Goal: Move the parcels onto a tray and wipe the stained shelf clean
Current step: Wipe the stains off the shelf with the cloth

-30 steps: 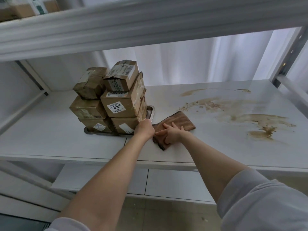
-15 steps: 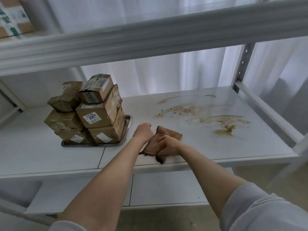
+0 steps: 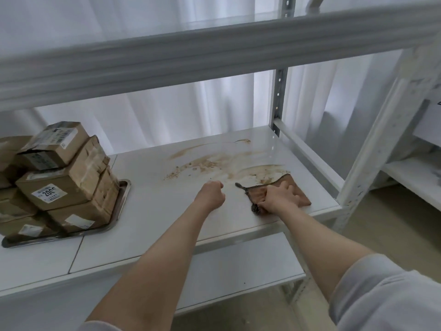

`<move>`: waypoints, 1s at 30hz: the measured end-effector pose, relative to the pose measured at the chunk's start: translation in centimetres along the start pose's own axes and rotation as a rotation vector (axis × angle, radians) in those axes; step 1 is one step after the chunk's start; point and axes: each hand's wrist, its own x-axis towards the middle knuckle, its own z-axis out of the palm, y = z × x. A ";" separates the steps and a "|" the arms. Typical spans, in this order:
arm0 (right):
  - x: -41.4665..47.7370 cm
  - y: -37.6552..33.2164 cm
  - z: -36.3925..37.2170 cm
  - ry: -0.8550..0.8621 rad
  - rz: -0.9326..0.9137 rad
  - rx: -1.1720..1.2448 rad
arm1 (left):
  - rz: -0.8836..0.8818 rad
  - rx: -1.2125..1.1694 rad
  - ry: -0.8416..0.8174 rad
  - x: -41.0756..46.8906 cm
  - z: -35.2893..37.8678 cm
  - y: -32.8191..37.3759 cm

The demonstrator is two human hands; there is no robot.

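Parcels [image 3: 59, 177] already stacked on the metal tray [image 3: 119, 206], at the left part of the shelf [image 3: 148, 216]; first half of the task looks done. Wiping only at its beginning, by judgement: brown stain [image 3: 222, 163] spread over the right part, streaks and crumbs reaching toward the back edge, most of it not cleaned.

Right hand [image 3: 279, 198] pressed flat on the brown cloth [image 3: 300, 194], fingers spread and gripping its near edge, at the front right part of the shelf, just at the border of the stain. Cloth touching the stain at its far corner. Left hand [image 3: 211, 195] clenched in a loose fist, holding nothing visible, resting on the bare shelf between tray and cloth, apart from both.

Remaining: passing the cloth over the whole stain, probably several times, because dried crumbs look stuck.

Shelf surface white, smooth, a little glossy, with one seam near the tray. Another white shelf board above, one lower below. White curtain [image 3: 191, 111] behind, a metal post [image 3: 279, 91] with holes at the back right, pale floor and a second rack at the far right.
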 end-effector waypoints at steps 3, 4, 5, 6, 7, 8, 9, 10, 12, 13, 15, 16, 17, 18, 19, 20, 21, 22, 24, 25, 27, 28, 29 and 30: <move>1.4 1.6 -0.2 -0.007 0.101 -0.023 | 0.006 0.001 -0.023 0.4 0.7 1.0; 1.9 1.8 -0.2 -0.029 0.121 -0.005 | 0.006 0.001 -0.025 0.5 0.8 1.2; 2.2 1.7 -0.1 -0.054 0.131 0.019 | 0.003 -0.002 -0.025 0.6 0.9 1.2; 2.4 1.5 0.0 -0.080 0.129 0.040 | 0.000 -0.004 -0.020 0.6 1.0 1.2; 2.6 1.0 0.1 -0.105 0.107 0.055 | -0.003 -0.006 -0.012 0.7 1.0 1.1; 2.8 0.4 0.2 -0.132 0.060 0.066 | -0.007 -0.009 -0.002 0.8 1.0 1.0; 2.9 -0.3 0.3 -0.160 -0.006 0.068 | -0.013 -0.014 0.008 0.9 0.9 1.0; 2.9 -1.1 0.4 -0.185 -0.084 0.059 | -0.018 -0.017 0.019 1.0 0.9 0.9; 2.7 -2.9 0.6 -0.231 -0.248 0.016 | -0.022 -0.026 0.053 1.3 0.9 0.9; 2.6 -3.7 0.8 -0.254 -0.333 -0.008 | -0.025 -0.034 0.079 1.6 0.9 1.0; 2.2 -5.0 1.0 -0.285 -0.493 -0.050 | -0.033 -0.047 0.126 2.0 0.8 1.3; 2.1 -5.2 1.1 -0.288 -0.554 -0.053 | -0.035 -0.049 0.136 2.2 0.8 1.6; 2.1 -5.1 1.1 -0.280 -0.592 -0.041 | -0.033 -0.051 0.137 2.5 0.8 1.9; 2.2 -4.6 1.1 -0.263 -0.604 -0.020 | -0.026 -0.052 0.131 2.6 0.9 2.3; 2.4 -4.0 1.1 -0.240 -0.590 -0.001 | -0.016 -0.050 0.121 2.8 0.9 2.7; 2.6 -3.1 1.0 -0.216 -0.552 0.015 | -0.006 -0.047 0.110 3.0 1.0 3.0; 2.9 -2.1 0.8 -0.192 -0.492 0.031 | 0.003 -0.048 0.099 3.2 1.3 3.4; 3.1 -1.2 0.5 -0.172 -0.426 0.048 | 0.009 -0.048 0.092 3.3 1.4 3.6; 3.9 1.0 -0.1 -0.149 -0.284 0.086 | 0.020 -0.051 0.074 3.5 1.8 4.0; 4.2 2.0 -0.5 -0.143 -0.220 0.102 | 0.023 -0.051 0.064 3.6 2.0 4.2; 4.9 3.8 -1.0 -0.126 -0.111 0.126 | 0.024 -0.051 0.049 3.7 2.3 4.5; 5.3 4.4 -1.1 -0.111 -0.063 0.132 | 0.021 -0.052 0.046 3.8 2.4 4.6; 5.6 4.8 -1.1 -0.095 -0.020 0.136 | 0.020 -0.052 0.047 3.8 2.5 4.6; 5.9 4.8 -1.1 -0.083 0.018 0.141 | 0.020 -0.053 0.050 3.9 2.5 4.6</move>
